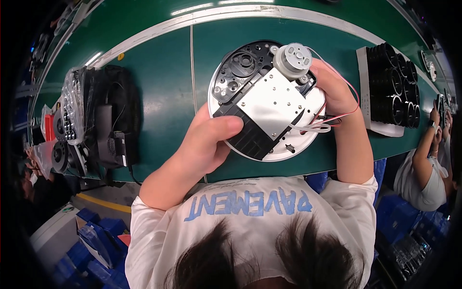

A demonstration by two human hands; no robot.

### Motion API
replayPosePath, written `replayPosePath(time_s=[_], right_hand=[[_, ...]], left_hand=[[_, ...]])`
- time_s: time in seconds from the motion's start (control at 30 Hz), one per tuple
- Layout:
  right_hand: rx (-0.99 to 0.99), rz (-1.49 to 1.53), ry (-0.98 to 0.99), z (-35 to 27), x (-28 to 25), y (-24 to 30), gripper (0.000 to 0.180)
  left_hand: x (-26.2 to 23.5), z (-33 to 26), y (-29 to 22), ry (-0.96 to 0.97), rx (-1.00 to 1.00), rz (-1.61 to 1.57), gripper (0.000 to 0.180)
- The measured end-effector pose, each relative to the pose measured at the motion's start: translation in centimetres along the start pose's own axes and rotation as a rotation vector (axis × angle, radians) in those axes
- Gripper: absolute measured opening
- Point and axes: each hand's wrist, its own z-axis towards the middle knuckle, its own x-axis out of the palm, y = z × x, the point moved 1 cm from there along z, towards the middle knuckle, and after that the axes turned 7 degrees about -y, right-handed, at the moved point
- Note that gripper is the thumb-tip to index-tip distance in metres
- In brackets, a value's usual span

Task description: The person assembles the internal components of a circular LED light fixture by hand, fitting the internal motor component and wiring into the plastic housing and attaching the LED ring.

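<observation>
Between my hands is a round white device base [308,139], tilted toward me above the green table. Its inner side shows a black plastic part [240,67], a silver metal plate [274,103] fixed with screws, and a small round motor [294,59] with thin wires. Red, white and grey wires [313,127] loop out at the right edge. My left hand [207,139] grips the lower left rim, its thumb pressed on the black ribbed panel [257,132]. My right hand [334,86] is closed around the upper right edge, its fingers partly hidden behind the base.
Black cylindrical parts [392,86] stand in rows on a white sheet [364,91] at the right. At the left lie a black bag [127,111] and plastic-wrapped parts [72,106]. Blue bins [96,241] sit below the table. Other people [423,168] work at both sides.
</observation>
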Motion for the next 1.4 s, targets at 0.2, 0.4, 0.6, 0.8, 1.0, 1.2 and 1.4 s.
replayPosePath(time_s=[0.2, 0.4, 0.6, 0.8, 1.0, 1.2, 1.4], right_hand=[[-0.054, -0.028, -0.028, 0.1, -0.3, -0.1, 0.035], [-0.145, -0.122, -0.100, 0.5, -0.3, -0.3, 0.035], [0.005, -0.273, -0.041, 1.0, -0.9, -0.6, 0.050], [-0.114, -0.211, 0.190, 1.9, -2.6, -0.7, 0.052], [0.020, 0.064, -0.208, 3.1, -3.1, -1.8, 0.044], [0.010, -0.095, -0.117, 3.6, -2.7, -2.0, 0.038], [0.030, -0.171, -0.073, 3.4, -2.8, -2.4, 0.030]], left_hand=[[0.0, 0.1, -0.1, -0.007, 0.023, 0.045, 0.062], [-0.3, 0.7, 0.1, -0.105, 0.097, 0.055, 0.048], [-0.3, 1.0, -0.6, -0.245, 0.194, 0.039, 0.040], [-2.2, 1.3, -3.2, -0.349, 0.238, -0.021, 0.034], [-3.4, 5.2, -8.5, -0.413, 0.376, 0.012, 0.042], [-6.5, 12.1, -15.6, -0.673, 0.958, 0.055, 0.053], [-10.4, 17.7, -16.7, -0.936, 1.140, 0.315, 0.066]])
